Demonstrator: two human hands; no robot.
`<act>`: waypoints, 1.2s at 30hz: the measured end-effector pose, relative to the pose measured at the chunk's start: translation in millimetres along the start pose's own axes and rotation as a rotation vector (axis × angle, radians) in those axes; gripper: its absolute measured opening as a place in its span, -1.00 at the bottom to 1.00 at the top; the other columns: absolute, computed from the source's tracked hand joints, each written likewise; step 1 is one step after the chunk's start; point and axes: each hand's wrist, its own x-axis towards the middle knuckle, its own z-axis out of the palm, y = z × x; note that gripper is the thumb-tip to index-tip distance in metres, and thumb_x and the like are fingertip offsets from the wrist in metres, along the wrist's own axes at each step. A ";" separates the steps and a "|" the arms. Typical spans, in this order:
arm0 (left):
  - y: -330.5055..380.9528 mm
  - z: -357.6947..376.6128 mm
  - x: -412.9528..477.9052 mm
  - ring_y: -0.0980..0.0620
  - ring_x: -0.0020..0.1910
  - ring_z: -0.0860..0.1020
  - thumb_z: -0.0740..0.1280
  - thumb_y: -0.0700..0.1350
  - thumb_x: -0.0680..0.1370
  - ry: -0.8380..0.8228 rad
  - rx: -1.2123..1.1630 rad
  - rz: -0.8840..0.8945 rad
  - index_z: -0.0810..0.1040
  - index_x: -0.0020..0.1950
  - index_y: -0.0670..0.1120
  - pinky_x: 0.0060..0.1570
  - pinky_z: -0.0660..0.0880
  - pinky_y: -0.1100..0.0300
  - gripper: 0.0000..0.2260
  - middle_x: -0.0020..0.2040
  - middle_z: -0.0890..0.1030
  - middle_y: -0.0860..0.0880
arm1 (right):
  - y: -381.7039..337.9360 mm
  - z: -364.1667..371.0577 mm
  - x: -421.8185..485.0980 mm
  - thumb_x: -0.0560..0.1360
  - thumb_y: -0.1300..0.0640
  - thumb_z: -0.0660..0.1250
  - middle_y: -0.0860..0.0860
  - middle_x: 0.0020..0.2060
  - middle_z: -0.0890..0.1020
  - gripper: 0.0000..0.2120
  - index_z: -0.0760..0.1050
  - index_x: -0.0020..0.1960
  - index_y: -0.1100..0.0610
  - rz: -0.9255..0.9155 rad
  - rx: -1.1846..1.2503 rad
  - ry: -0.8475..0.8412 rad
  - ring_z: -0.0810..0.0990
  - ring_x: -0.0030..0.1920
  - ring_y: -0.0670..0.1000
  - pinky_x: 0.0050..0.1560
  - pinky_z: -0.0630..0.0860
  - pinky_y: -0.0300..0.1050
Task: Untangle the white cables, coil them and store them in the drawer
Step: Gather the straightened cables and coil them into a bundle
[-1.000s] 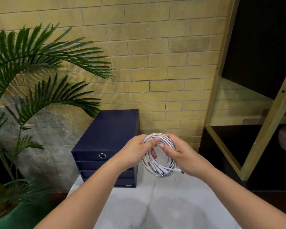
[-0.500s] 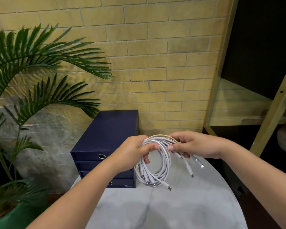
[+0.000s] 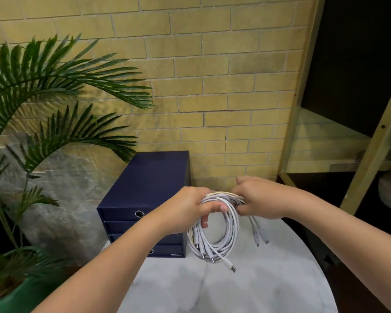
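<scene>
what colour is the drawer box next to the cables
Dark navy blue drawer box, with silver ring pulls; clearest in the head view.

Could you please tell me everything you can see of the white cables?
The white cables form a loose, round coil of many thin, plastic-looking strands, hanging upright. The left hand grips its upper left, thumb across the strands; the right hand grips the upper right. Several metal-tipped plugs poke out at the bottom, and a few loose ends dangle below the right hand. It hangs over the marble table, right of the navy drawer unit; whether it touches the table is unclear.
</scene>
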 end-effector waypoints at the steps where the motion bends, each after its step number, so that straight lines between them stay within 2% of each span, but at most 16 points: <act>1: -0.8 -0.3 0.2 0.01 -0.41 0.49 0.34 0.33 0.38 -0.001 0.010 -0.004 0.51 -0.33 0.18 -0.32 0.42 0.06 -0.74 -0.38 0.63 -0.05 | 0.6 2.1 -0.7 0.50 -0.04 0.30 -0.02 -0.16 0.37 -0.77 0.34 -0.30 -0.14 0.007 0.008 -0.001 0.43 -0.13 0.02 -0.04 0.45 0.02; 4: -3.5 -3.0 0.1 -0.19 -0.35 0.55 0.35 0.32 0.39 -0.002 0.032 -0.026 0.51 -0.29 0.12 -0.33 0.44 0.05 -0.71 -0.38 0.62 -0.04 | 1.1 5.8 -4.7 0.45 -0.19 0.33 -0.04 -0.11 0.34 -0.86 0.50 -0.16 -0.14 0.000 -0.041 0.065 0.40 -0.07 0.02 -0.03 0.46 0.02; 7: -2.5 -5.6 -1.7 -0.26 -0.24 0.60 0.33 0.36 0.33 -0.017 0.040 -0.043 0.51 -0.21 -0.01 -0.33 0.47 0.01 -0.57 -0.38 0.61 -0.04 | -2.4 2.2 -6.2 0.43 -0.15 0.37 -0.05 -0.14 0.36 -0.81 0.56 -0.03 -0.09 -0.010 -0.072 0.114 0.38 -0.10 -0.01 -0.11 0.42 -0.05; 10: 2.4 -6.3 -2.2 -0.22 -0.25 0.61 0.33 0.37 0.34 -0.041 0.064 -0.029 0.51 -0.23 0.01 -0.27 0.51 -0.08 -0.59 -0.38 0.62 -0.04 | -0.6 2.1 -2.2 0.42 -0.04 0.40 -0.03 -0.24 0.49 -0.87 0.56 -0.04 -0.12 -0.060 0.082 0.075 0.45 -0.20 -0.01 -0.19 0.43 -0.03; 11: 3.9 -6.2 -2.4 -0.20 -0.27 0.60 0.33 0.36 0.35 -0.048 0.072 -0.024 0.51 -0.24 0.01 -0.26 0.51 -0.08 -0.59 -0.39 0.62 -0.04 | 1.4 3.2 -1.0 0.42 0.00 0.41 0.00 -0.27 0.54 -0.91 0.56 -0.09 -0.15 -0.058 0.158 0.055 0.47 -0.24 -0.02 -0.23 0.44 -0.03; 14: 6.7 -6.8 -3.5 -0.11 -0.37 0.53 0.34 0.34 0.38 -0.056 0.091 -0.014 0.52 -0.20 -0.06 -0.31 0.45 0.00 -0.55 -0.40 0.63 -0.03 | 3.3 5.9 -0.4 0.46 0.13 0.39 -0.05 -0.31 0.60 -0.85 0.55 -0.22 -0.11 -0.037 0.388 -0.048 0.56 -0.34 -0.13 -0.27 0.57 -0.18; 15: 7.3 -7.3 -3.9 -0.07 -0.39 0.52 0.34 0.34 0.38 -0.057 0.099 -0.009 0.53 -0.18 -0.09 -0.32 0.44 0.01 -0.53 -0.39 0.63 -0.03 | 2.8 7.0 -0.2 0.46 0.16 0.39 -0.05 -0.27 0.61 -0.88 0.58 -0.19 -0.05 -0.033 0.435 -0.081 0.59 -0.32 -0.14 -0.26 0.59 -0.22; 18: 8.2 -7.6 -4.1 -0.15 -0.31 0.57 0.32 0.35 0.37 -0.068 0.121 0.000 0.56 -0.12 -0.10 -0.25 0.49 -0.08 -0.50 -0.39 0.63 -0.03 | 3.8 11.0 -0.9 0.44 0.23 0.43 0.05 -0.07 0.61 -0.91 0.63 -0.08 0.09 -0.020 0.589 -0.154 0.67 -0.19 -0.06 -0.17 0.61 -0.22; 21: 8.9 -6.4 -4.2 -0.18 -0.26 0.59 0.30 0.38 0.35 -0.079 0.123 -0.003 0.58 -0.11 -0.05 -0.21 0.51 -0.12 -0.51 -0.37 0.63 -0.03 | 7.4 15.4 -3.3 0.44 0.30 0.42 -0.08 -0.16 0.67 -0.83 0.64 -0.03 0.09 -0.006 0.707 -0.200 0.67 -0.18 -0.05 -0.10 0.62 -0.17; 23: 9.2 -4.7 -4.1 -0.14 -0.30 0.59 0.32 0.35 0.37 -0.084 0.098 -0.001 0.58 -0.17 0.08 -0.26 0.49 -0.05 -0.65 -0.38 0.62 -0.03 | 8.7 20.2 -2.3 0.46 0.29 0.39 -0.10 -0.18 0.67 -0.82 0.64 -0.02 0.06 0.009 0.689 -0.144 0.67 -0.19 -0.06 -0.10 0.63 -0.16; 25: 10.1 -4.5 -5.2 0.05 -0.42 0.55 0.34 0.25 0.45 -0.073 0.058 0.008 0.57 -0.27 0.24 -0.35 0.42 0.17 -0.84 -0.41 0.59 0.00 | 10.8 25.7 1.7 0.48 0.26 0.38 -0.05 -0.18 0.66 -0.85 0.65 -0.03 0.06 0.029 0.684 -0.015 0.67 -0.19 -0.03 -0.08 0.64 -0.10; 26: 10.5 -4.5 -5.3 0.12 -0.45 0.53 0.34 0.21 0.48 -0.066 0.039 0.017 0.55 -0.30 0.28 -0.37 0.39 0.23 -0.84 -0.42 0.58 0.01 | 12.2 28.4 3.3 0.48 0.25 0.38 0.00 -0.18 0.66 -0.87 0.65 -0.04 0.07 0.031 0.716 0.041 0.68 -0.17 0.01 -0.07 0.65 -0.05; 28: 10.3 -4.7 -4.5 0.13 -0.41 0.55 0.34 0.18 0.50 -0.057 0.000 0.018 0.55 -0.27 0.21 -0.34 0.39 0.22 -0.83 -0.42 0.58 0.01 | 14.1 32.1 4.5 0.48 0.26 0.39 0.12 -0.14 0.67 -0.88 0.65 -0.03 0.12 0.021 0.833 0.102 0.68 -0.12 0.12 -0.03 0.64 0.02; 30: 10.0 -5.5 -3.1 0.08 -0.35 0.58 0.33 0.21 0.49 -0.057 -0.027 0.019 0.54 -0.23 0.16 -0.25 0.44 0.13 -0.81 -0.41 0.59 0.00 | 16.1 33.8 4.3 0.48 0.30 0.38 0.22 -0.10 0.66 -0.86 0.63 0.01 0.19 -0.002 0.984 0.104 0.67 -0.09 0.17 -0.03 0.63 0.00; 33: 8.7 -7.4 -2.0 0.09 -0.34 0.58 0.30 0.29 0.42 -0.078 -0.028 0.035 0.54 -0.28 0.22 -0.20 0.46 0.07 -0.80 -0.39 0.61 -0.01 | 16.8 34.8 4.1 0.48 0.31 0.35 0.22 -0.11 0.65 -0.81 0.59 0.08 0.28 -0.024 1.182 0.052 0.63 -0.10 0.14 -0.09 0.60 -0.08; 36: 7.9 -9.8 -3.4 0.10 -0.34 0.59 0.32 0.24 0.45 -0.094 -0.038 0.038 0.53 -0.24 0.11 -0.20 0.44 0.14 -0.77 -0.36 0.62 -0.01 | 18.0 37.5 7.4 0.48 0.26 0.35 0.26 -0.05 0.61 -0.73 0.53 0.15 0.33 -0.033 1.294 0.018 0.59 -0.05 0.16 -0.06 0.59 -0.07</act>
